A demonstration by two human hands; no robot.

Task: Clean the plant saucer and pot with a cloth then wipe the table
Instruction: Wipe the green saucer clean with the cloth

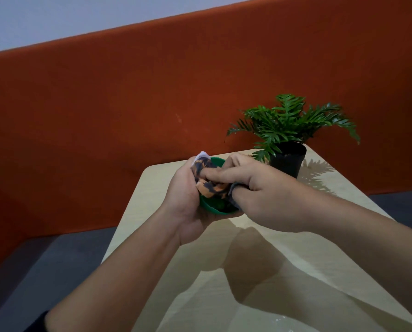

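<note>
A green plant saucer (212, 207) is lifted above the pale wooden table (284, 271), tilted toward me. My left hand (188, 200) grips its left rim from the side and below. My right hand (265, 190) pinches an orange-and-black patterned cloth (212, 188) and presses it into the saucer's inside. A white corner of the cloth sticks up past my left fingers. At the table's far right corner stands a black pot (287, 161) holding a green fern-like plant (289, 121), apart from both hands.
An orange fabric partition (128, 104) runs close behind the table's far edge. Dark grey floor or seating (44, 264) lies to the left of the table. Shadows of my arms fall on the near tabletop.
</note>
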